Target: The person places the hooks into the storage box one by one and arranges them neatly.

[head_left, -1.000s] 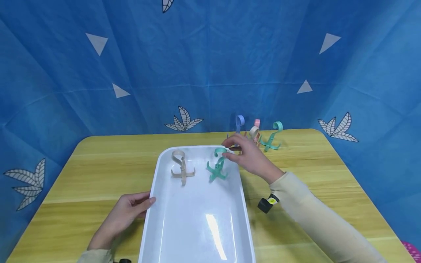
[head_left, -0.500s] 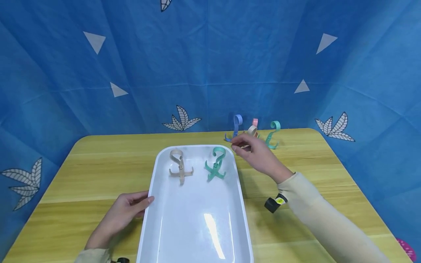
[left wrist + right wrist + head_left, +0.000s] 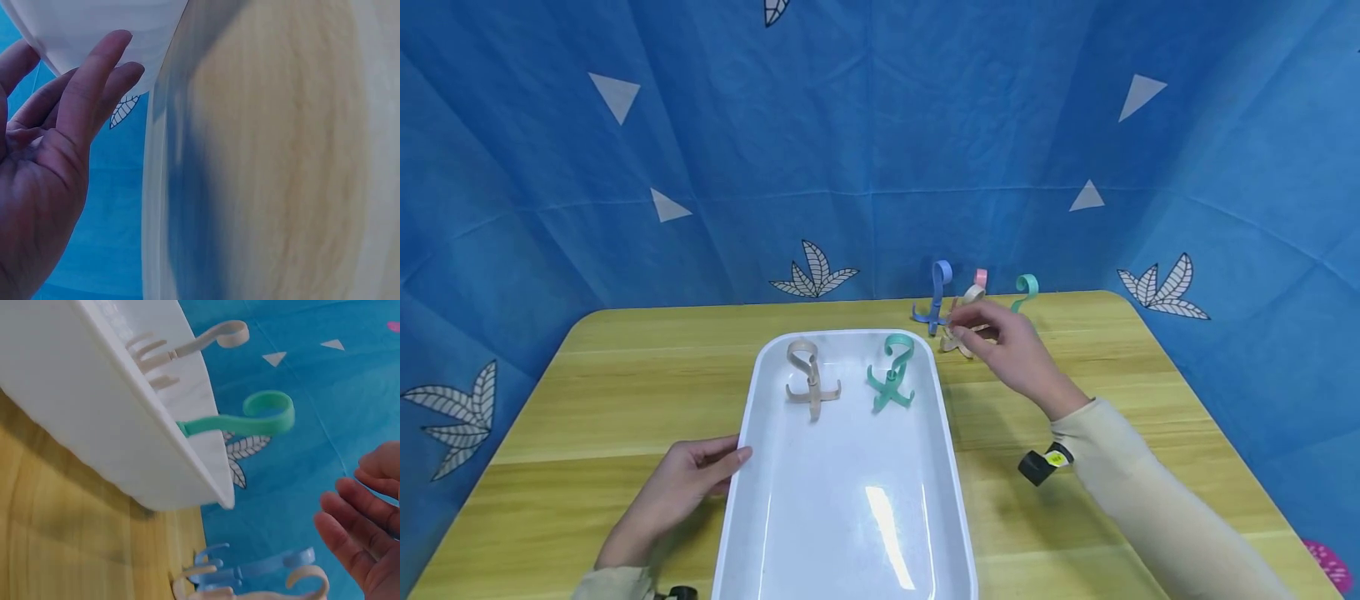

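Note:
A white tray (image 3: 842,500) lies in front of me, holding a beige pronged hook (image 3: 814,387) and a green pronged hook (image 3: 891,379) at its far end. My left hand (image 3: 681,483) grips the tray's left side, thumb at the rim and fingers against the outer wall. Past the tray's far right corner, my right hand (image 3: 1011,346) hovers by a second beige hook (image 3: 973,293), partly hiding it. The right wrist view shows loosely bent fingers apart from the hooks, with nothing between them.
Around the right hand stand a blue hook (image 3: 937,292), a pink hook (image 3: 981,277) and another green hook (image 3: 1026,285), the last two partly hidden. Beneath is a wooden table (image 3: 647,367). A blue patterned cloth (image 3: 737,150) hangs behind and at both sides.
My right hand has drawn back from the green hook in the tray and moved right, to the hooks on the table. The left hand keeps its place on the tray.

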`<state>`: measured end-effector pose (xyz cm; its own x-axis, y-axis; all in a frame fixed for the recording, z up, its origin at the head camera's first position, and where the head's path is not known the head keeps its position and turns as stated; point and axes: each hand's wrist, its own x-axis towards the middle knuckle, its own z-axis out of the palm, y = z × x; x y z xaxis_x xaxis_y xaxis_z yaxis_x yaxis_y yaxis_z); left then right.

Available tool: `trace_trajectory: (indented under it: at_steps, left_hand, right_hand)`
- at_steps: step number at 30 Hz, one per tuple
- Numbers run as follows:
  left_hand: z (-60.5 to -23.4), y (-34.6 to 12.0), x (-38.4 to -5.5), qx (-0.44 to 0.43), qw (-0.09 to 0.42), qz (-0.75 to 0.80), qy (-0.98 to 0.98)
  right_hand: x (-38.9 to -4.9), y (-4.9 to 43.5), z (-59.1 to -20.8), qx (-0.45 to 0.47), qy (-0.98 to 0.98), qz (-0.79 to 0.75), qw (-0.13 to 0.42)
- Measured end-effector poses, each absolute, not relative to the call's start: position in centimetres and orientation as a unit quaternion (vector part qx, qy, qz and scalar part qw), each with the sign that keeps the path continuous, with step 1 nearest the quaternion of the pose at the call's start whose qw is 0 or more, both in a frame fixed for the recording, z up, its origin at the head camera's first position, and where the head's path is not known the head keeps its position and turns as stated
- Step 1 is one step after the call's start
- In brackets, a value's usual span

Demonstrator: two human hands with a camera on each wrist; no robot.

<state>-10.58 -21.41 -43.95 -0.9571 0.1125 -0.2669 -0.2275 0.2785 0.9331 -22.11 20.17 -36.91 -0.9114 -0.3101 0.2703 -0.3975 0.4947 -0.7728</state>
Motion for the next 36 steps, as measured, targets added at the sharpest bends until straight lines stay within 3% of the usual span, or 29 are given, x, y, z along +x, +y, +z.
trace_trajectory:
  at_steps: [28, 36]
  left_hand:
    - [-44.1, -21.6, -10.4, -0.038, 0.142, 0.599, 0.787]
    - [-44.2, -21.6, -10.5, -0.033, 0.142, 0.604, 0.784]
  right_hand:
    - [-24.4, 25.6, -36.4, 0.079, -0.876, 0.434, 0.194]
    - [-25.3, 26.6, -36.6, 0.035, -0.883, 0.425, 0.195]
